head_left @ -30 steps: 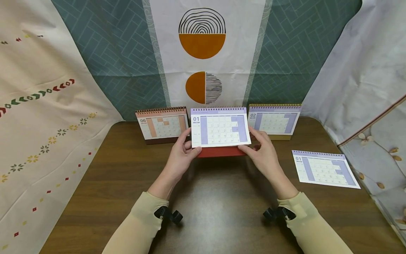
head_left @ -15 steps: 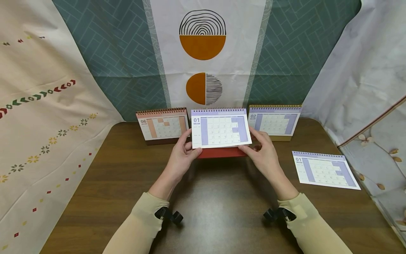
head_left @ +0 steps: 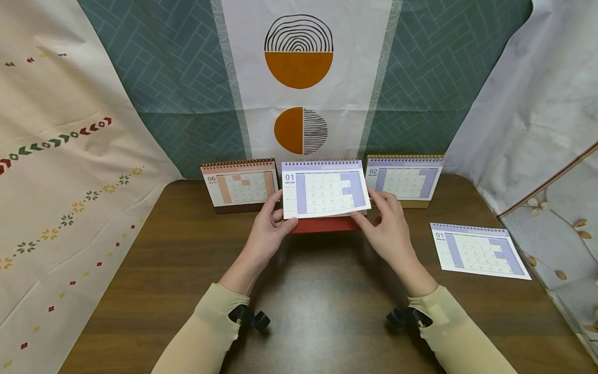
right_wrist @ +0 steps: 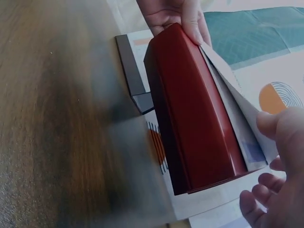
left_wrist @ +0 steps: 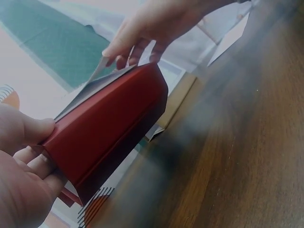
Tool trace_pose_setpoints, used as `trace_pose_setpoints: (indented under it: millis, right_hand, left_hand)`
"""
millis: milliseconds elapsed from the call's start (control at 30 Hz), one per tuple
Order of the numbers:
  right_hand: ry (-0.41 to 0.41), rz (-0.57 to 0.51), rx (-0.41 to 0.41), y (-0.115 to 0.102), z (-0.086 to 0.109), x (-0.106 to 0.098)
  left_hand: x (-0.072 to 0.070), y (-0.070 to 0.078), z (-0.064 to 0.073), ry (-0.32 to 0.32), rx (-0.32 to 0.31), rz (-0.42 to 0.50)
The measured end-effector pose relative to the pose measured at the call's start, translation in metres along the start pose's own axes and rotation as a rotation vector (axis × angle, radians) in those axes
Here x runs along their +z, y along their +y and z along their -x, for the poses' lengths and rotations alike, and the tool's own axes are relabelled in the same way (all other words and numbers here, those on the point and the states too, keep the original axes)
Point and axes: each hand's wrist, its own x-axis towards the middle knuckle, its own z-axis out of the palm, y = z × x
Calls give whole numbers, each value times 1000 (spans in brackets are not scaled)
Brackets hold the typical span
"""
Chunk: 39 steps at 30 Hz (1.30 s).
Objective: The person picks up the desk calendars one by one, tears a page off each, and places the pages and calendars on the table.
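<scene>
A desk calendar with a red base is held above the table, its purple 01 page facing me. My left hand grips its left end, thumb in front and fingers behind, as the left wrist view also shows. At the lower right corner, the thumb and fingers of my right hand pinch the front page. That page stands away from the sheets behind it on the right side, a gap plain in the right wrist view. Most of the base's underside is hidden in the head view.
Behind on the left stands an orange 06 calendar, on the right a purple 02 calendar. A loose 01 page lies on the wooden table at the right. Patterned cloths hang behind.
The right hand has shifted slightly, and the front page's lower right corner has lifted away from the sheets behind. The left hand stays on the calendar.
</scene>
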Motion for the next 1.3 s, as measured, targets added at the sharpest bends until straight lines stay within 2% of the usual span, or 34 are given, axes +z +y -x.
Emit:
trace_pose_setpoints:
  millis: [267, 533, 900, 1067, 1300]
  right_hand:
    - [-21, 84, 18, -2, 2, -1]
    - [44, 38, 13, -4, 2, 0]
    - [73, -67, -19, -5, 2, 1]
    - [60, -88, -6, -5, 2, 1]
    - [13, -32, 30, -4, 2, 1]
  left_hand:
    - [1, 0, 0, 5, -6, -12]
    - [1, -1, 1, 1, -5, -17]
    - [2, -2, 3, -10, -7, -19]
    - [3, -2, 3, -9, -10, -16]
    - [2, -3, 1, -3, -12, -18]
